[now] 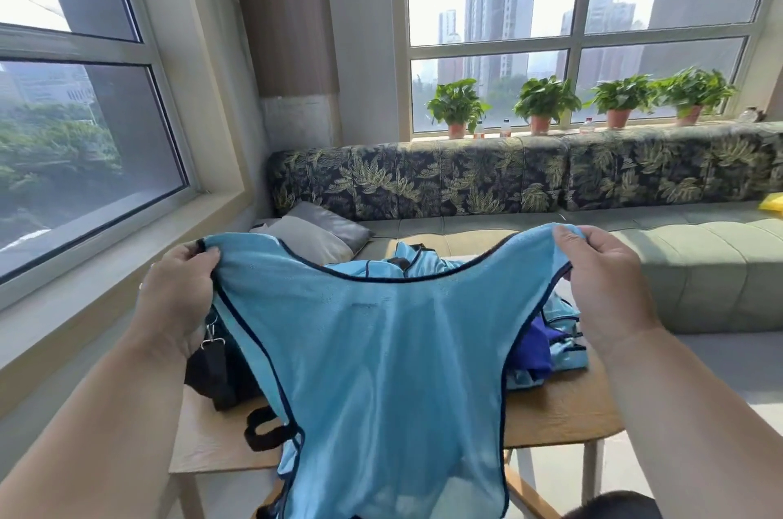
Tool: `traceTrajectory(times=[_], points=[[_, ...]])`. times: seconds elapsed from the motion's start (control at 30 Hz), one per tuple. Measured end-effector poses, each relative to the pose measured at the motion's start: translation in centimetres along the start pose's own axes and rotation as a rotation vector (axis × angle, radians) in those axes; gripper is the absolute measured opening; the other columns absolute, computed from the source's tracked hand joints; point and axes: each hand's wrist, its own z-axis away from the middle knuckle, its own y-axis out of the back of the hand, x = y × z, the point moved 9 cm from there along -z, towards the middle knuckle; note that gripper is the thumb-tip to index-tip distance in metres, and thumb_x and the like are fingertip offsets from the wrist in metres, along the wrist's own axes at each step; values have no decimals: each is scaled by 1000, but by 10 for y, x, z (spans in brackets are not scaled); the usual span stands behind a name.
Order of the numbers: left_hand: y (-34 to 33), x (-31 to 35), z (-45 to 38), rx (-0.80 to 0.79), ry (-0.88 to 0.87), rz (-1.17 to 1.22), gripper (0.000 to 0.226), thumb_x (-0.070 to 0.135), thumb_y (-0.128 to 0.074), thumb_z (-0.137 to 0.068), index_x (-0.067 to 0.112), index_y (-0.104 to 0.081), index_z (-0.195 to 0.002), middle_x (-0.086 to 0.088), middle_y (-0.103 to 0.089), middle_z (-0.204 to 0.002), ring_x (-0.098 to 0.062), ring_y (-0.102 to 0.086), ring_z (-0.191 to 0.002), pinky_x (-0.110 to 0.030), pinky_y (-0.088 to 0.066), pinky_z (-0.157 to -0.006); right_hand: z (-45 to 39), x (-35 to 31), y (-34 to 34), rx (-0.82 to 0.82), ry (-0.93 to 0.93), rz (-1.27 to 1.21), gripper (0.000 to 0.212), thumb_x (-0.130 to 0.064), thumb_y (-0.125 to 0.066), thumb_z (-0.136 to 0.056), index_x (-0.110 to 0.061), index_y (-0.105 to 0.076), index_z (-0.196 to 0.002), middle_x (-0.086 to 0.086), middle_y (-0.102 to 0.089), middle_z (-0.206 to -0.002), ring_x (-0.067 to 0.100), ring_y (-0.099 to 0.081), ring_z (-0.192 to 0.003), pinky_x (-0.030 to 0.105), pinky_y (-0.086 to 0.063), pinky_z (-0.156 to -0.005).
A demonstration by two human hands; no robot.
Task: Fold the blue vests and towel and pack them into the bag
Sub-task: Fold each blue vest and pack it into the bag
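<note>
Left hand: the left hand [178, 289] gripped one shoulder strap of the light blue vest [381, 370], fingers curled over the dark-trimmed edge.
Right hand: the right hand [601, 277] pinched the other shoulder strap, thumb on the near side of the fabric.
Hands together: both were raised and held well apart, stretching the vest flat between them.
Held vest: it hung in the air over the wooden table [563, 408], its lower part dropping past the table's near edge.
Bag: a black bag [216, 370] lay on the table's left side, partly hidden behind the vest.
Other vests: a heap of blue vests [423, 260] sat on the table behind the held one.
Dark blue cloth: a darker blue piece [529, 349] showed at the right, beside more light blue fabric; whether it was the towel could not be told.
Background: a leaf-patterned sofa [466, 183] stood beyond the table, with potted plants [542, 103] on the sill.
</note>
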Motion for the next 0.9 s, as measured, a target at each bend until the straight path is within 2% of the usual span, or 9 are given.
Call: traceTrajectory(times=[0.07, 0.1, 0.17, 0.3, 0.47, 0.6, 0.7, 0.8, 0.9], points=[[-6, 4, 3, -29, 21, 30, 17, 17, -53, -108, 21, -68, -101, -4, -69, -87, -15, -66, -69, -28, -56, -57, -3, 1, -1, -28, -31, -59, 18, -32, -70, -97, -17, -76, -89, 9, -65, -80, 24, -55, -74, 41, -46, -74], [-9, 5, 3, -54, 29, 47, 20, 17, -50, -110, 20, -68, -101, -1, -70, -84, -13, -67, -67, -26, -56, -55, -3, 0, -2, -46, -40, -89, 17, -28, -70, -98, -17, -77, -88, 11, -66, -81, 26, -56, -75, 43, -47, -76], [-14, 13, 4, -107, 28, 78, 22, 18, -49, -111, 19, -70, -103, 1, -74, -83, -13, -71, -70, -29, -58, -58, -4, -9, -6, -90, -43, -138, 17, -23, -69, -99, -16, -77, -86, 12, -67, -82, 26, -59, -77, 43, -50, -79], [-31, 36, 7, -184, 24, 110, 23, 24, -50, -111, 21, -71, -101, 3, -75, -79, -13, -72, -62, -31, -59, -57, -7, -31, -18, -162, -37, -194, 17, -22, -67, -101, -18, -77, -88, 5, -70, -80, 16, -64, -70, 33, -53, -71], [-59, 57, 20, -239, 23, 120, 28, 19, -46, -112, 11, -72, -105, -3, -79, -89, -16, -75, -73, -27, -59, -55, -5, -49, -30, -218, -44, -214, 17, -26, -68, -101, -17, -78, -91, 5, -73, -84, 16, -66, -73, 29, -53, -68], [-80, 65, 31, -289, 48, 134, 32, 17, -43, -112, 5, -69, -124, -12, -78, -113, -20, -77, -91, -33, -61, -75, 2, -62, -40, -261, -65, -235, 12, -18, -67, -101, -15, -76, -94, 3, -75, -82, 14, -68, -69, 26, -55, -62], [-97, 73, 42, -324, 28, 129, 32, 15, -40, -112, 6, -69, -122, -12, -78, -104, -18, -76, -79, -30, -60, -66, 10, -73, -56, -329, -78, -248, 8, -16, -69, -99, -12, -76, -97, 7, -75, -86, 16, -69, -70, 27, -56, -62], [-116, 77, 60, -333, 14, 162, 30, 13, -41, -112, 12, -68, -125, -11, -78, -103, -18, -75, -78, -31, -60, -61, 23, -80, -82, -400, -89, -232, 6, -18, -75, -95, -14, -79, -94, 11, -76, -89, 21, -68, -76, 33, -56, -69], [-133, 78, 85, -317, -13, 168, 25, 11, -45, -110, 22, -65, -120, -8, -76, -100, -16, -73, -77, -35, -60, -66, 42, -83, -108, -450, -105, -210, 4, -16, -77, -93, -15, -79, -89, 8, -74, -84, 19, -66, -71, 30, -56, -63]])
